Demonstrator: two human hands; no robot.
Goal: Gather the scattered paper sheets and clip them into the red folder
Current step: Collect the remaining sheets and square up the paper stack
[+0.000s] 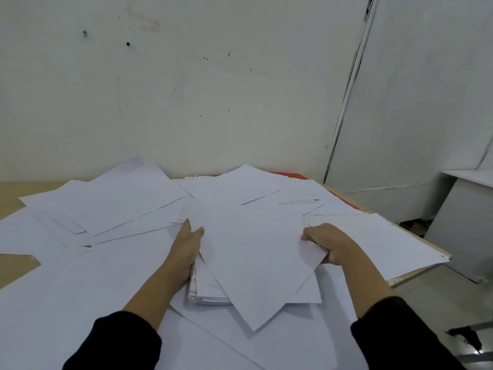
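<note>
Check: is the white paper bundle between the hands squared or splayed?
Splayed: corners of the white paper bundle jut at different angles between left hand and right hand.

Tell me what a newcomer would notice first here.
White sheets cover most of the table. At centre, the left hand and right hand hold a ragged stack by its sides. A red folder peeks out at the back, mostly buried.

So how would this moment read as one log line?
step: gathering | left hand: holds stack left edge | right hand: grips its right edge | folder: mostly buried under sheets | clipped: no
</note>
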